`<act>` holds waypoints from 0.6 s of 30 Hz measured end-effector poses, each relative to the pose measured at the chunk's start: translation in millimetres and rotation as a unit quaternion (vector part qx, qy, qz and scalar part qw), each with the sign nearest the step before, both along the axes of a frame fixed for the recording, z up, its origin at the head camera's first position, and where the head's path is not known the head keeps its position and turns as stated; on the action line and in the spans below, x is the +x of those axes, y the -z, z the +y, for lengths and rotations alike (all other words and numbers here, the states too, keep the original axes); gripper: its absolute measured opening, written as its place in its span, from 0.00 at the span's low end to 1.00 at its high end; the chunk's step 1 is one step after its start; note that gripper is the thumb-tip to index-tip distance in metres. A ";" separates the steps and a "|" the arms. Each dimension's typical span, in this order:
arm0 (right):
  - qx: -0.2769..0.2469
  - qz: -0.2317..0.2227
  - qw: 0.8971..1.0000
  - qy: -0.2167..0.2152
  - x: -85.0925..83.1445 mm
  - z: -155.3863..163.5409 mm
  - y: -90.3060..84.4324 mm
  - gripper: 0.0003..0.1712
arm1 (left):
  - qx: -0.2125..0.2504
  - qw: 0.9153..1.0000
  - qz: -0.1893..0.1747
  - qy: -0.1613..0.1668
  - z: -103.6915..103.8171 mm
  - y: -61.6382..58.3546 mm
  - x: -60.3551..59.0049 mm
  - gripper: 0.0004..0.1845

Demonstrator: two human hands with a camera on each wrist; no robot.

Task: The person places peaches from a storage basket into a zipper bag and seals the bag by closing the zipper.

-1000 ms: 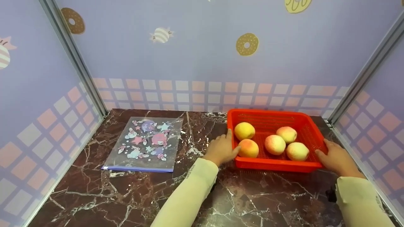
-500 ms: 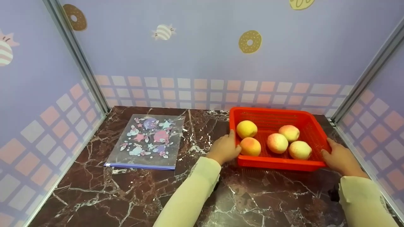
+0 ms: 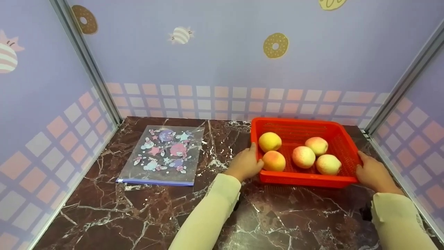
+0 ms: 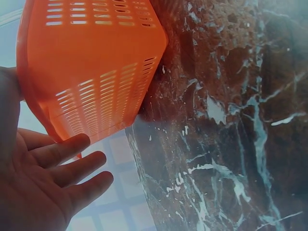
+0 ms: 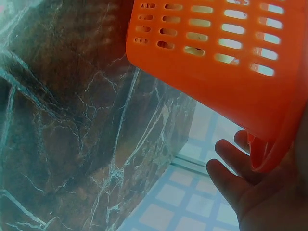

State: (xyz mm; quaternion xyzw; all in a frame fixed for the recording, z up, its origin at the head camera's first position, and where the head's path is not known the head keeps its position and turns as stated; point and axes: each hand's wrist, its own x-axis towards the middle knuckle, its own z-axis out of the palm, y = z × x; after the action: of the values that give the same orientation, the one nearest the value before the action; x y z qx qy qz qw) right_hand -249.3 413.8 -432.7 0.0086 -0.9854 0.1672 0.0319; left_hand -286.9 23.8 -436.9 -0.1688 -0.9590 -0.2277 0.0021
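A red plastic basket (image 3: 305, 178) with slotted walls holds several yellow-and-pink peaches (image 3: 304, 157). My left hand (image 3: 244, 164) grips its left rim, with the thumb on the rim beside the front left peach (image 3: 274, 161). From below, the left wrist view shows that hand's fingers (image 4: 72, 168) spread under the rim. On the opposite side, my right hand (image 3: 376, 173) holds the right rim, thumb at the edge. In the right wrist view its fingers (image 5: 231, 168) reach beneath the rim; the thumb is hidden there.
A clear zip bag (image 3: 161, 173) with cartoon prints and a blue slider strip lies flat on the left of the dark marble table (image 3: 138, 211). Patterned purple panels (image 3: 222, 52) enclose the back and both sides. The right wall stands close to my right arm.
The basket has shifted very slightly left relative to the bag, with both hands still at its rims. My right thumb has slid outward toward the rim's edge. The head view has shifted a little.
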 end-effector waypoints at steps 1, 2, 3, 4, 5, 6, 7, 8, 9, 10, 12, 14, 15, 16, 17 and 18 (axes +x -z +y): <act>-0.002 0.001 1.000 0.000 0.0 -0.5 -0.4 0.33 | 0.003 1.000 -0.002 -0.002 -0.6 0.3 0.4 0.39; -0.002 0.001 1.000 0.000 0.1 -0.8 -0.6 0.33 | 0.006 1.000 -0.004 -0.003 -1.1 0.6 0.7 0.39; -0.003 0.000 1.000 -0.001 0.4 -1.0 -0.8 0.33 | 0.010 1.000 -0.005 -0.004 -1.5 1.0 1.1 0.39; -0.003 0.000 1.000 -0.001 0.3 -1.0 -0.4 0.33 | 0.011 1.000 -0.005 -0.005 -2.0 1.4 1.2 0.39; -0.004 -0.002 1.000 -0.002 0.4 -0.8 0.2 0.33 | 0.011 1.000 -0.005 -0.004 -2.4 1.6 1.5 0.39; -0.004 -0.002 1.000 -0.002 0.3 -0.9 1.0 0.33 | 0.012 1.000 -0.006 -0.003 -2.9 1.9 1.8 0.39; -0.004 -0.004 1.000 -0.002 0.3 -0.9 1.6 0.33 | 0.012 1.000 -0.005 -0.003 -3.5 2.3 2.0 0.39; -0.003 -0.005 1.000 -0.003 0.2 -1.1 2.1 0.33 | 0.013 1.000 -0.006 -0.002 -4.1 2.5 2.4 0.39; -0.003 -0.007 1.000 -0.003 0.1 -1.4 2.6 0.33 | 0.014 1.000 -0.005 -0.002 -4.7 2.8 2.8 0.39; -0.002 -0.008 1.000 -0.003 0.0 -1.6 2.9 0.33 | 0.014 1.000 -0.006 -0.001 -5.4 2.7 3.2 0.39; -0.003 -0.010 1.000 -0.002 -0.1 -2.1 3.1 0.33 | 0.015 1.000 -0.007 -0.002 -6.8 2.4 3.9 0.39; -0.004 -0.011 1.000 -0.002 -0.1 -2.8 2.3 0.33 | 0.019 1.000 -0.009 -0.003 -8.0 1.6 4.5 0.39; -0.006 -0.011 1.000 -0.002 0.0 -3.1 1.9 0.33 | 0.022 1.000 -0.008 -0.003 -8.6 1.5 4.7 0.39; -0.008 -0.012 1.000 -0.002 0.2 -3.6 1.5 0.33 | 0.024 1.000 -0.009 -0.003 -9.2 1.2 4.8 0.39; -0.010 -0.013 1.000 -0.002 0.4 -4.3 1.2 0.33 | 0.025 1.000 -0.010 -0.003 -9.9 1.1 4.9 0.40; -0.012 -0.013 1.000 -0.002 0.7 -5.1 1.0 0.33 | 0.027 1.000 -0.012 -0.002 -10.6 1.3 5.0 0.40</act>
State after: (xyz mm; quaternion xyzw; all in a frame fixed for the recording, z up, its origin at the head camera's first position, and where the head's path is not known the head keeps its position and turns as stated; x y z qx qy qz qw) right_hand -248.6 408.6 -433.6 0.0082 -0.9836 0.1794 0.0190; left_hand -281.9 13.2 -438.2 -0.1639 -0.9529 -0.2552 -0.0039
